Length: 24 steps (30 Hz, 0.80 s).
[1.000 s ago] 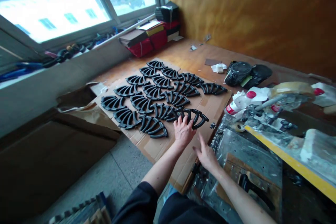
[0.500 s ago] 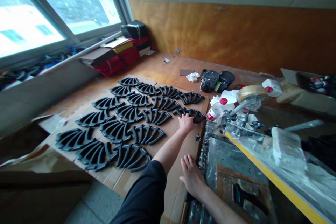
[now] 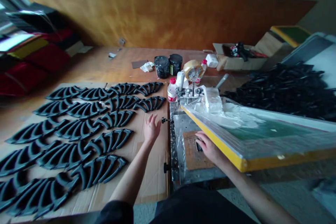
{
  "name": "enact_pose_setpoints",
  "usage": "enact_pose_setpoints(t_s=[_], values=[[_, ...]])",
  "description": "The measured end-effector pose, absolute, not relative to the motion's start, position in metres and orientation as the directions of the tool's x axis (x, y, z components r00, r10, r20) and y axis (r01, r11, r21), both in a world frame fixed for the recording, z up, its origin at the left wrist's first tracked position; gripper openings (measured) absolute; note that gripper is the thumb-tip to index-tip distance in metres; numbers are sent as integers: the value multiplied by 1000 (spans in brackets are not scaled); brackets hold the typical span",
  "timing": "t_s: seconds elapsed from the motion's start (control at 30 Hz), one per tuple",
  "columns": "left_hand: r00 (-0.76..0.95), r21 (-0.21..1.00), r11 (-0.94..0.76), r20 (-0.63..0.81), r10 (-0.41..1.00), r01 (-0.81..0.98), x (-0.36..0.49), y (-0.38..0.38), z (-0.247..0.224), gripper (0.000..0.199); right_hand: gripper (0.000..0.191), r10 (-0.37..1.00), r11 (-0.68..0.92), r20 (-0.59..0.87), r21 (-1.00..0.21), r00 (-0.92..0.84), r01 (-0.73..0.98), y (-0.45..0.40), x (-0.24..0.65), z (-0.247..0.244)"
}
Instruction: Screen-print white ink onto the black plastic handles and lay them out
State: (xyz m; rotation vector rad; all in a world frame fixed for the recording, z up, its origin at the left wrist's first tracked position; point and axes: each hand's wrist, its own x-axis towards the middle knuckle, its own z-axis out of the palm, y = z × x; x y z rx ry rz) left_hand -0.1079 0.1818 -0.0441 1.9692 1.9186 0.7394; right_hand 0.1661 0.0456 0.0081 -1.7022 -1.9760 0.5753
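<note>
Two black-smeared tubs (image 3: 161, 67), side by side

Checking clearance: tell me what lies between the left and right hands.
In the head view: a strip of cardboard sheet, then a plastic-covered metal bed, between the left hand and right hand.

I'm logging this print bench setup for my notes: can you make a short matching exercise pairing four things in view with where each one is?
Things:
1. left hand
2. right hand
3. red-capped white bottle
4. heap of black moulded pieces

Places:
A. beyond the yellow-framed screen
B. above the cardboard sheet, beside rows of black pieces
C. at the screen's lower yellow edge
D. next to the metal clamp

Pairs: 1-B, 2-C, 3-D, 4-A
</note>
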Motion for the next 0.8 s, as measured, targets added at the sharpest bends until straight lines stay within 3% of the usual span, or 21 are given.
enact_pose_setpoints(t_s=[0.17,0.3,0.4,0.5,0.6,0.67,0.73,0.8], values=[[-22,805,15,-2,1000,594,-76,86,-24,36,21,1000,-13,13,-478,22,878,21,227,-15],[205,919,208,-286,936,334,-25,28,-4,42,16,989,146,76,-326,-128,934,20,232,-22],[404,857,477,-513,758,194,20,0,7,53,15,955,256,223,-287,-196,923,18,229,-18],[475,720,688,-574,668,-98,61,-13,15,64,12,920,303,338,-287,-200,909,5,215,-11],[493,535,743,-557,669,-403,85,-15,17,58,10,892,383,373,-325,-255,865,-15,197,-5],[436,462,739,-604,667,-491,87,-13,15,46,13,866,450,410,-385,-287,806,-28,198,-1],[334,488,720,-658,675,-494,79,-10,13,38,20,847,469,470,-439,-249,766,-43,222,-1],[197,594,678,-672,714,-433,63,-7,12,39,35,845,391,523,-466,-110,794,-62,270,-9]])
